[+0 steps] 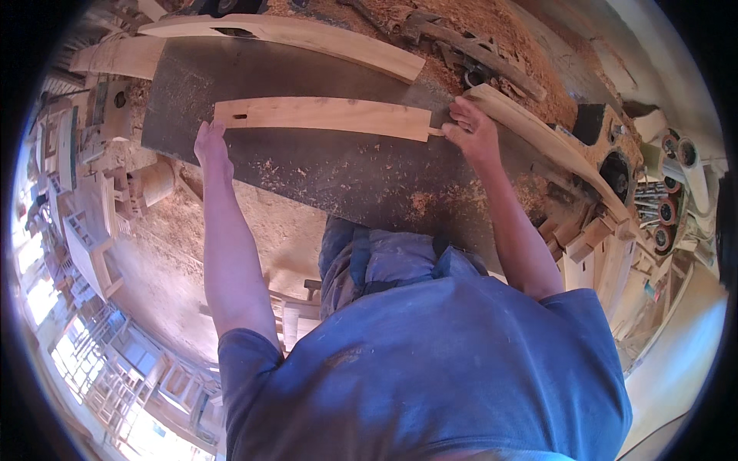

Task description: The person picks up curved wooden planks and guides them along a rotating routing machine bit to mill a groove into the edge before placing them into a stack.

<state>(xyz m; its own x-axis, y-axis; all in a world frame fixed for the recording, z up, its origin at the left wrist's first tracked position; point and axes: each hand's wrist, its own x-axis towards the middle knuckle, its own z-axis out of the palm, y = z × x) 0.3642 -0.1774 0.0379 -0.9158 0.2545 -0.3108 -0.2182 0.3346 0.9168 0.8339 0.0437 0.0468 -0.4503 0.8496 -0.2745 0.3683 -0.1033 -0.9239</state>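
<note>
Left hand [212, 147] fingers together, flat against the near edge of the pale flat wooden board with a slot [321, 117]; right hand [473, 132] pinches its notched end. Board lies flat on the dark sawdust-strewn machine table [323, 180]. Slot and end notch look already cut; a similar curved pale board [284, 34] lies beyond the fingers.

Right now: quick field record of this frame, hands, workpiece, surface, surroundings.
left hand: flat on the left end of the wooden board
right hand: fingers at the board's right, notched end
board: pale, long, lying flat, slot near its left end
surface: dark machine table, dusted with sawdust
beyond board: curved wooden piece on the far edge
right side: second curved wooden piece
floor: sawdust, wooden frames at lower left
</note>
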